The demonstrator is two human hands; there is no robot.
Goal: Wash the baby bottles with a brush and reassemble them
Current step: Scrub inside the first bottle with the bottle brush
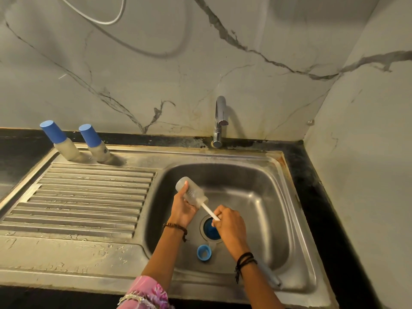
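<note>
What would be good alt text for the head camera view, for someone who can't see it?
Over a steel sink, the left hand holds a clear baby bottle while the right hand grips the brush pushed inside it. A blue ring lies in the basin, and two blue-capped bottles stand behind the drainboard.

Your left hand (181,209) is curling its fingers around something, reaching toward eleven o'clock; your right hand (229,226) is pinching something thin, forearm entering from five o'clock.
</note>
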